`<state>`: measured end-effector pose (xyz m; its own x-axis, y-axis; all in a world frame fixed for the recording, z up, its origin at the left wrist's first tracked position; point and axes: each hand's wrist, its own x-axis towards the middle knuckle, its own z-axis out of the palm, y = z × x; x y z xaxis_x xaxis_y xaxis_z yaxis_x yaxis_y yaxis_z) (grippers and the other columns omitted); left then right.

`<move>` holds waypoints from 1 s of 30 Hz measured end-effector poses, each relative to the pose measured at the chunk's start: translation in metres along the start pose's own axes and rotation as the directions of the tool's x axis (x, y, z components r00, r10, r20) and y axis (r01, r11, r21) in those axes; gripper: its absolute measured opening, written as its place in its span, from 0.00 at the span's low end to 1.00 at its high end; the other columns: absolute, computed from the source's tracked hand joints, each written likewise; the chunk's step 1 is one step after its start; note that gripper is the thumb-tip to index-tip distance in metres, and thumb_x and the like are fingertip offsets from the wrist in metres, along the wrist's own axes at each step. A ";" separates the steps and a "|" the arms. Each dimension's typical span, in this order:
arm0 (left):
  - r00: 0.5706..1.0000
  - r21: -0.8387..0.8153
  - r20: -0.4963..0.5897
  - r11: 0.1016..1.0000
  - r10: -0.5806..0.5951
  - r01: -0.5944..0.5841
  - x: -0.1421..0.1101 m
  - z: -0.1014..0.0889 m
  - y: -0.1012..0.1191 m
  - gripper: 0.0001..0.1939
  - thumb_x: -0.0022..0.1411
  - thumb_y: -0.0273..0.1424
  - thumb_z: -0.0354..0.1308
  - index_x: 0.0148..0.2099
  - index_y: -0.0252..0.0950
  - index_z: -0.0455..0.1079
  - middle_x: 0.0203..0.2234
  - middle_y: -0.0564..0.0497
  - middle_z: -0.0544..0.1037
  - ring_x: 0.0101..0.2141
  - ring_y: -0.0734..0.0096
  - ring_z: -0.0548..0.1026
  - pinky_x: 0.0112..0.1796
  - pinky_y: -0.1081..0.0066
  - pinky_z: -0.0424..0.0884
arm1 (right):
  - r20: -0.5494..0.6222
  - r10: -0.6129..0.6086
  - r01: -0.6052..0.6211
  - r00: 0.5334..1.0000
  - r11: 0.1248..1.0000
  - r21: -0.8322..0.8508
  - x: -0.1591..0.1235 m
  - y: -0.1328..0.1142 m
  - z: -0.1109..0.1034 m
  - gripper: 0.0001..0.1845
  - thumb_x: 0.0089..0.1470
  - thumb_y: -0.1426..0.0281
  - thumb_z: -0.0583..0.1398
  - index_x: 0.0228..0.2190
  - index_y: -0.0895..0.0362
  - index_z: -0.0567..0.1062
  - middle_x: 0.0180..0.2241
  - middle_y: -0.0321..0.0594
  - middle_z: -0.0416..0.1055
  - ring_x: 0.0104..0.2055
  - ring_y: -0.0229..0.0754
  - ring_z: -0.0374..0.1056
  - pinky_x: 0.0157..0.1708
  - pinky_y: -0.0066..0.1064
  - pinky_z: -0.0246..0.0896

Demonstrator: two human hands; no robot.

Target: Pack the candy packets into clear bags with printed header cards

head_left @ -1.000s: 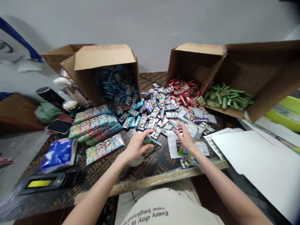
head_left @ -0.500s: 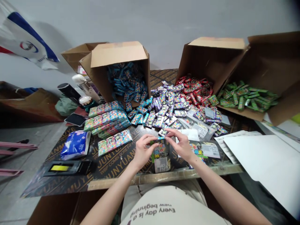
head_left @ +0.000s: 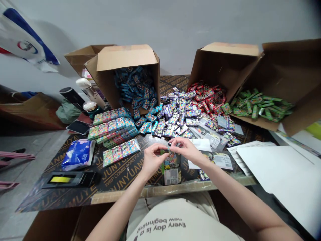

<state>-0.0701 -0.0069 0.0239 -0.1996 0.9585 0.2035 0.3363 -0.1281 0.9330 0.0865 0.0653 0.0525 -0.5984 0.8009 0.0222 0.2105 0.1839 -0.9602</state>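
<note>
My left hand [head_left: 152, 161] and my right hand [head_left: 187, 149] meet above the table's front edge. Their fingertips pinch the top of a printed retail pack [head_left: 172, 169], which hangs upright with a colourful front and a pale label low down. A loose heap of small foil packets [head_left: 173, 122] lies just beyond my fingers. A printed sheet with a white label [head_left: 220, 161] lies by my right hand. A bundled stack of multicoloured packs [head_left: 111, 129] and a single strip [head_left: 121, 152] sit left of my left hand.
Tilted cardboard boxes hold blue packets [head_left: 135, 88], red packets [head_left: 207, 97] and green packets [head_left: 260, 107]. A tissue pack [head_left: 79, 154] and a black device [head_left: 69, 179] lie on the dark printed board [head_left: 120, 175]. White sheets [head_left: 278, 170] lie to the right.
My right hand has closed in towards my left, and the pack sits slightly higher between them. The view has shifted a little; the boxes and heap have not visibly changed.
</note>
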 end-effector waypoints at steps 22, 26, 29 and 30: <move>0.940 -0.403 0.225 0.854 -0.255 0.328 -0.011 0.021 -0.027 0.25 0.44 0.37 0.63 0.45 0.38 0.63 0.29 0.52 0.73 0.31 0.67 0.72 0.33 0.67 0.68 | -0.029 0.352 -0.260 0.935 0.741 0.620 0.000 0.015 0.023 0.18 0.34 0.71 0.64 0.31 0.53 0.65 0.17 0.26 0.64 0.19 0.33 0.59 0.21 0.25 0.54; 0.708 -0.432 0.682 0.680 -0.183 0.592 -0.020 0.022 -0.056 0.32 0.41 0.47 0.58 0.47 0.33 0.66 0.30 0.44 0.76 0.34 0.54 0.75 0.36 0.58 0.68 | -0.034 0.341 -0.225 0.939 0.689 0.689 0.001 0.019 0.026 0.18 0.42 0.62 0.62 0.35 0.53 0.65 0.25 0.32 0.69 0.26 0.37 0.65 0.26 0.27 0.59; 0.723 -0.367 0.680 0.797 -0.122 0.480 -0.019 0.008 -0.048 0.36 0.43 0.50 0.55 0.51 0.33 0.65 0.35 0.42 0.76 0.38 0.51 0.73 0.39 0.56 0.67 | -0.159 0.262 -0.144 0.952 0.841 0.522 0.008 0.033 0.003 0.19 0.49 0.54 0.56 0.38 0.53 0.66 0.35 0.39 0.70 0.36 0.41 0.67 0.33 0.32 0.61; 0.758 -0.312 0.644 0.870 -0.101 0.382 -0.017 -0.001 -0.039 0.36 0.45 0.49 0.55 0.53 0.34 0.63 0.38 0.42 0.75 0.40 0.52 0.72 0.41 0.57 0.66 | -0.244 0.209 -0.110 0.947 0.924 0.367 0.011 0.042 -0.012 0.19 0.49 0.54 0.56 0.38 0.53 0.67 0.37 0.41 0.70 0.40 0.43 0.66 0.36 0.34 0.60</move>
<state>-0.0807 -0.0184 -0.0160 0.4076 0.9037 -0.1313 -0.0710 0.1747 0.9821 0.0979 0.0888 0.0161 -0.3338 0.9360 -0.1120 -0.0240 -0.1272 -0.9916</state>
